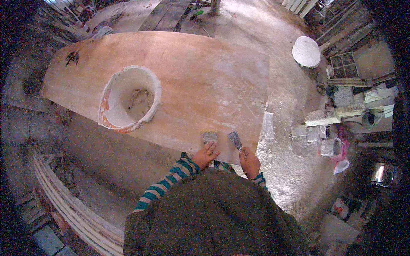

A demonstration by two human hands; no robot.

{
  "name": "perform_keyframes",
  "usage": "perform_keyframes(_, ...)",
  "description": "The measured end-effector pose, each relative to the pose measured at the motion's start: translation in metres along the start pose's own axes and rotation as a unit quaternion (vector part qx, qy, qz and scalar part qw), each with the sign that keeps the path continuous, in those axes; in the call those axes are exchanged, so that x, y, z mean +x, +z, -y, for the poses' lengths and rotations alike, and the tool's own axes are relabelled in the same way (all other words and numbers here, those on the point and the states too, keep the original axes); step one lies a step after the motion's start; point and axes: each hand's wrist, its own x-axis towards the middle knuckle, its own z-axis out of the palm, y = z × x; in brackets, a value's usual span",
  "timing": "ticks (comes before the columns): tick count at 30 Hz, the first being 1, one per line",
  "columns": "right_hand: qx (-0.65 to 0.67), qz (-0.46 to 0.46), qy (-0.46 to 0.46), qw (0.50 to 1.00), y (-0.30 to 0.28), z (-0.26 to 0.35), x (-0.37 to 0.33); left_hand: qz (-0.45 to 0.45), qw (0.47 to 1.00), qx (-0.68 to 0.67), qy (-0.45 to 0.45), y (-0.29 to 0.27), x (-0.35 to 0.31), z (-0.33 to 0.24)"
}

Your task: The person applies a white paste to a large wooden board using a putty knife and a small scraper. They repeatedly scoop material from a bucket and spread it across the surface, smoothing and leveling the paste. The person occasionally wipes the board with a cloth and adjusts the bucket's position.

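My left hand is at the near edge of a wooden board, its fingers around the lower end of a wide, flat tool with a grey crusted head. Whether that tool is a brush or a scraper is hard to make out. To its right, my right hand grips the handle of a putty knife, whose grey, smeared blade points away from me over the board. The two tools are a little apart. A large white bucket, crusted at the rim and with some residue inside, stands to the left.
The wooden board carries whitish smears on its right part. Dark pliers lie at its far left. A white round lid or tub is on the floor at far right. Long boards lie at lower left; clutter sits at right.
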Motion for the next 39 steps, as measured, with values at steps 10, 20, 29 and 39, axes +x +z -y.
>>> perform_keyframes(10,0.016,-0.081,-0.134,0.988,-0.003,-0.007,0.030,-0.022,0.891,-0.443,-0.092,-0.020,-0.001,0.022)
perform_keyframes(20,-0.042,0.030,-0.139,0.989,-0.038,-0.028,0.059,-0.289,0.786,-0.458,-0.298,-0.045,-0.036,0.027)
perform_keyframes(29,-0.121,0.068,-0.215,0.967,-0.067,-0.068,0.074,-0.396,0.713,-0.487,-0.314,-0.036,-0.036,0.026)
perform_keyframes(39,-0.049,0.051,-0.238,0.969,-0.038,-0.060,0.084,-0.403,0.690,-0.486,-0.354,-0.053,-0.028,0.018)
